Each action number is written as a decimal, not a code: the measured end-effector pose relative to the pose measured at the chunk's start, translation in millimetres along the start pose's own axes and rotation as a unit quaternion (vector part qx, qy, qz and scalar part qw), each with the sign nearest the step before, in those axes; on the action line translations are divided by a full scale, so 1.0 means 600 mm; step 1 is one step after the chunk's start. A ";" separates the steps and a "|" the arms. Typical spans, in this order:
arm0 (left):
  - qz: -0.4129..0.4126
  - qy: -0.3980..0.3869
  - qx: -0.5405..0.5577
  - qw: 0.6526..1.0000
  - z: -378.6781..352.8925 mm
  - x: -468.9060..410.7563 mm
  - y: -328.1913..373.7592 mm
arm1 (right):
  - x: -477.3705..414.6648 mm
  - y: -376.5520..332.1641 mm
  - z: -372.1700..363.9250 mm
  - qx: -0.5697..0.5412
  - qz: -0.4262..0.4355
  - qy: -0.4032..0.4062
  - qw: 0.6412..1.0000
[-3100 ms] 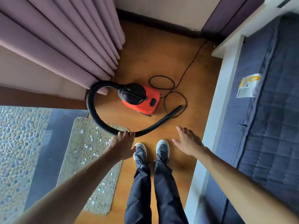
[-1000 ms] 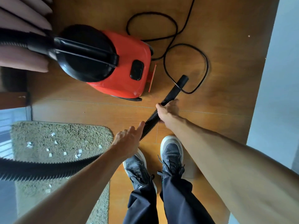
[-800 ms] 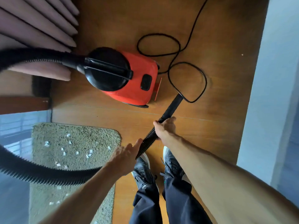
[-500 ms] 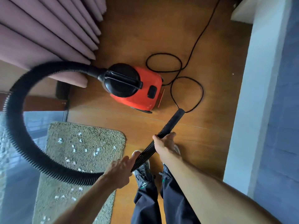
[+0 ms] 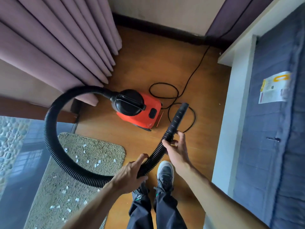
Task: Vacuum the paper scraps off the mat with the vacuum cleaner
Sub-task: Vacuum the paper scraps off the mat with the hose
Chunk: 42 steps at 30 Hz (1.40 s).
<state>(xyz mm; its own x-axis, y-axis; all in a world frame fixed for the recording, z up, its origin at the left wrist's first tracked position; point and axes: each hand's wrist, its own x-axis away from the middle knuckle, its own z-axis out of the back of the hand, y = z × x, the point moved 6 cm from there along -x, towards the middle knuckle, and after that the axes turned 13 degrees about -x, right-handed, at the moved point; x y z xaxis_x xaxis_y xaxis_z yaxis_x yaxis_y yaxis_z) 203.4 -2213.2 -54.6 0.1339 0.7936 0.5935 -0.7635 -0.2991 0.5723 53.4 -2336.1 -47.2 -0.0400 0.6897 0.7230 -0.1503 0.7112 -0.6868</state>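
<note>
Standing: your dark laced shoes (image 5: pixel 165 172) are on the smooth wood floor (image 5: pixel 156 63), just right of the mat's corner.
Left hand: your left hand (image 5: pixel 130 174) is wrapped over the hose (image 5: pixel 49 134), thumb raised, above your shoes.
Right hand: your right hand (image 5: pixel 177 151) is curled round the hose farther along, where its ribs meet the nozzle (image 5: pixel 177 116).
Hose: black and ribbed, it sweeps in a wide loop over the mat to the vacuum's lid.
Nozzle: a smooth black tube, tilted up and away from you, well apart from the mat.
Mat: the mat (image 5: pixel 102 152) is shaggy and beige with a rounded corner; small white paper scraps (image 5: pixel 77 161) lie strewn on its pile.
Vacuum: the vacuum (image 5: pixel 138 119) is a red canister with a round black lid and handle, sitting on the floor beyond the mat; you cannot see what is inside.
Cord: the thin black cord (image 5: pixel 163 83) lies looped beside the vacuum.
Curtain: the mauve curtain (image 5: pixel 57 47) hangs in deep pleats.
Mattress: the blue quilted mattress (image 5: pixel 280 146) on your right carries a paper label (image 5: pixel 274 88).
</note>
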 end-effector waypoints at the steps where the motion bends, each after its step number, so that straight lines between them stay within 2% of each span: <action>1: 0.001 0.012 0.006 1.000 0.008 0.002 0.010 | 0.004 -0.014 0.000 -0.020 0.006 -0.012 1.000; 9: -0.007 0.090 0.140 0.986 0.056 0.026 0.068 | 0.041 -0.105 -0.030 -0.045 0.056 -0.141 0.987; 15: 0.008 0.208 0.191 0.959 0.087 0.048 0.083 | 0.058 -0.179 -0.081 0.050 0.167 -0.193 0.966; 19: 0.049 0.297 0.190 0.934 0.107 0.066 0.075 | 0.073 -0.215 -0.128 0.090 0.212 -0.233 0.945; 23: 0.159 0.368 0.153 0.903 0.116 0.093 0.052 | 0.085 -0.230 -0.192 0.140 0.250 -0.271 0.919; 26: 0.205 0.374 0.167 0.889 0.122 0.111 0.037 | 0.107 -0.231 -0.249 0.190 0.283 -0.309 0.888; 28: 0.201 0.381 0.199 0.880 0.129 0.128 0.026 | 0.125 -0.234 -0.287 0.212 0.310 -0.333 0.865; 32: 0.166 0.360 0.355 0.847 0.129 0.162 -0.005 | 0.159 -0.224 -0.359 0.262 0.325 -0.387 0.823; 36: 0.133 0.318 0.503 0.792 0.129 0.190 -0.036 | 0.184 -0.202 -0.431 0.299 0.294 -0.451 0.788; 42: 0.087 0.288 0.665 0.684 0.117 0.238 -0.086 | 0.211 -0.155 -0.529 0.335 0.168 -0.542 0.752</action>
<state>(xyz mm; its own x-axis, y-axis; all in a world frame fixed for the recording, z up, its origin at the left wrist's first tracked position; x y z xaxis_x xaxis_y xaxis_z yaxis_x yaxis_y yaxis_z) 306.1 -2121.9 40.5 -0.4490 0.6480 0.6152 0.5637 -0.3287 0.7577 375.7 -2271.7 84.2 -0.9147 0.0408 0.4022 -0.4005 0.0427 -0.9153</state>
